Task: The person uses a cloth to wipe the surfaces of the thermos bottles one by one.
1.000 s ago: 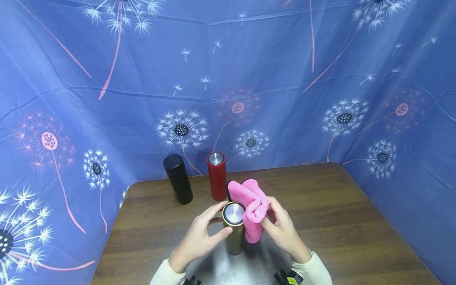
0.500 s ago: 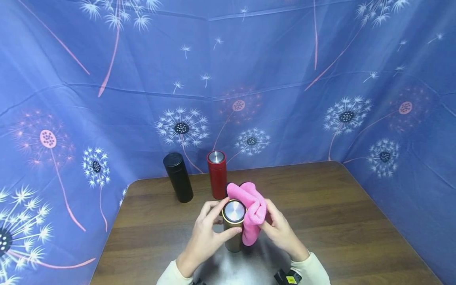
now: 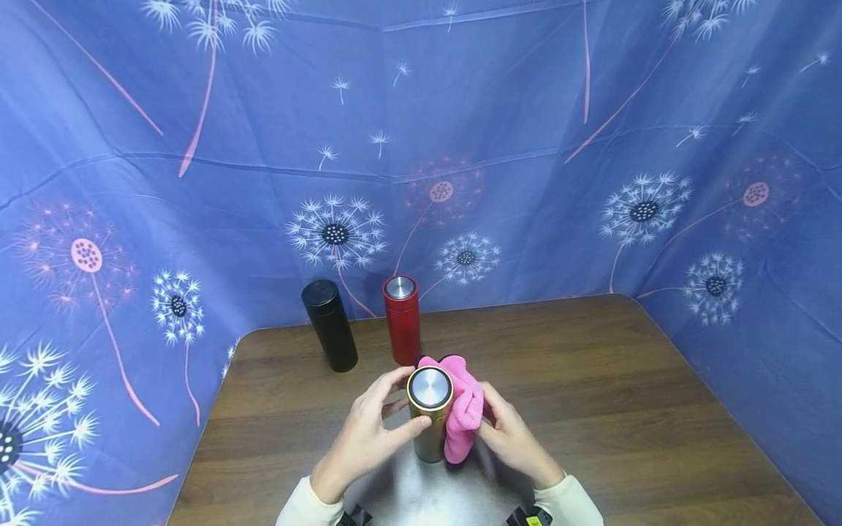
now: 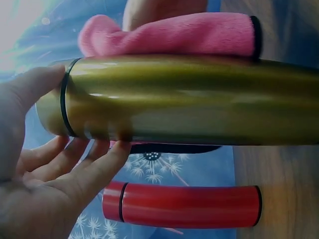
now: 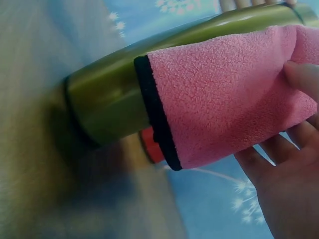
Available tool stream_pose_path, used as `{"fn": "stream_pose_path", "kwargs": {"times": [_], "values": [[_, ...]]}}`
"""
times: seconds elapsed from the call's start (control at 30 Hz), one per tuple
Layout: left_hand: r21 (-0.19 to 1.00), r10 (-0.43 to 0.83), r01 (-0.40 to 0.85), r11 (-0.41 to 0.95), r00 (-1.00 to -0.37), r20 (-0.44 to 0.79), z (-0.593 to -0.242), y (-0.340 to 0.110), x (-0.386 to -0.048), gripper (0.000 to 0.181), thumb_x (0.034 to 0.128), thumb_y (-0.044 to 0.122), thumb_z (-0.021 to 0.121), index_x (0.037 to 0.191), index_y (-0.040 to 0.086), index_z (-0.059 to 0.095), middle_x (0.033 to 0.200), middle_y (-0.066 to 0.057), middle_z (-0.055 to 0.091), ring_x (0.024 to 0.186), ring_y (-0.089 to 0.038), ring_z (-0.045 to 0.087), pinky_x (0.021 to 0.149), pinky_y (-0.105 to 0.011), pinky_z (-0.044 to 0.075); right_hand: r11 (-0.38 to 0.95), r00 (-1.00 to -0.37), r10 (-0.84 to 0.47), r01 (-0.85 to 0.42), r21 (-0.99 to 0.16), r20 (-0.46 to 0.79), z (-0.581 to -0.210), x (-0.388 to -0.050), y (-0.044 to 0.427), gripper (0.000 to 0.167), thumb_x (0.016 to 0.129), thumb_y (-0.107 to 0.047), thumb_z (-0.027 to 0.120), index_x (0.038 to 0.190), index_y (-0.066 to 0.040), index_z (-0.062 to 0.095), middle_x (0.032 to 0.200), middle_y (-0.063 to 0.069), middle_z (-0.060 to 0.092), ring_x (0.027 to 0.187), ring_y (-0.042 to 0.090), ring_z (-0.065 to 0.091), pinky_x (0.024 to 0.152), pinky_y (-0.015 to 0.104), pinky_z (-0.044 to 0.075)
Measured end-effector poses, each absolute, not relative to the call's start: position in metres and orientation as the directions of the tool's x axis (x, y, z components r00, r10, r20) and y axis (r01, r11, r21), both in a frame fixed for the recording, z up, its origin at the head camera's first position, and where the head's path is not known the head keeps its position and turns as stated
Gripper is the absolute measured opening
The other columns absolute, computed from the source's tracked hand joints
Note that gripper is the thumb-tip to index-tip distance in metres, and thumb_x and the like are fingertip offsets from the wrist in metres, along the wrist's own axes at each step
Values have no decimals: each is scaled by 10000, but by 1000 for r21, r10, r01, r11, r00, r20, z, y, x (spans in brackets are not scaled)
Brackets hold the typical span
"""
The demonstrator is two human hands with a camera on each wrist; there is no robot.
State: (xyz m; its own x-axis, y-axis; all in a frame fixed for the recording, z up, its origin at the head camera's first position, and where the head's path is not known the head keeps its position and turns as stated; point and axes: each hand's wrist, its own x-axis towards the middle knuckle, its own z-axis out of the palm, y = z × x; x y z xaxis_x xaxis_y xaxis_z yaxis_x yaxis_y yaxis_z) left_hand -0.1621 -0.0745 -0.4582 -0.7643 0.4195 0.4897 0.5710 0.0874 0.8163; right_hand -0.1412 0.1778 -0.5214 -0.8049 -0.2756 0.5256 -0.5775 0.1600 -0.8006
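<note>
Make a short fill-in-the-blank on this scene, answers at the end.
1. The left hand grips the gold bottle; the right hand holds a cloth coloured ____.
2. The cloth's edging is ____.
3. At the back, beside the black bottle, stands a bottle coloured ____.
4. Counting every bottle in the head view gives ____.

Missing words: pink; black; red; three.

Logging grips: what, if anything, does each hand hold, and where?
Left hand: gold bottle, around its upper end. Right hand: pink cloth, by its outer side.
</note>
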Motion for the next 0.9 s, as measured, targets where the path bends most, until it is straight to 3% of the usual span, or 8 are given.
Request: {"fn": "stream_pose_path", "kwargs": {"times": [0.13,0.27,0.43,0.67,0.9], "values": [[799,375,579,161,-785,493,-458,-67,-155,759,773,232,893,1417,114,508,1334,25,561,1183,-198,583,904,-320,550,195,-798,-285,-590,-783,531,-536,-141,178,466,872,185,600,1284,-22,532,1182,59,626,1140,151,600,986,289,494],[722,290,625,297,-779,556,-462,-54,-148,844,746,388,895,1432,119,484,1318,16,557,1169,-167,583,910,-322,554,217,-801,-277,-591,-777,531,-551,-141,178,474,830,222,604,1246,3,544,1143,63,640,1105,142,618,952,289,517],[633,206,651,420,-747,632,-466,-46,-145,828,743,369,902,1408,71,508,1281,-35,585,1124,-185,601,898,-346,553,240,-814,-270,-574,-783,514,-556,-138,175,443,860,186,623,1247,-18,553,1153,55,646,1098,143,620,935,295,526],[682,189,624,381,-775,603,-467,-50,-146,813,719,322,925,1410,105,554,1207,-29,535,1015,-147,608,793,-288,580,242,-810,-227,-585,-774,541,-556,-136,173,442,839,207,623,1238,25,559,1162,72,652,1104,128,617,937,276,516],[743,247,604,288,-797,552,-466,-58,-152,805,723,303,922,1424,160,553,1235,17,560,1036,-131,628,812,-280,584,223,-831,-196,-555,-802,520,-536,-134,172,407,867,167,644,1228,-10,579,1167,59,641,1117,117,602,949,250,502]]}}
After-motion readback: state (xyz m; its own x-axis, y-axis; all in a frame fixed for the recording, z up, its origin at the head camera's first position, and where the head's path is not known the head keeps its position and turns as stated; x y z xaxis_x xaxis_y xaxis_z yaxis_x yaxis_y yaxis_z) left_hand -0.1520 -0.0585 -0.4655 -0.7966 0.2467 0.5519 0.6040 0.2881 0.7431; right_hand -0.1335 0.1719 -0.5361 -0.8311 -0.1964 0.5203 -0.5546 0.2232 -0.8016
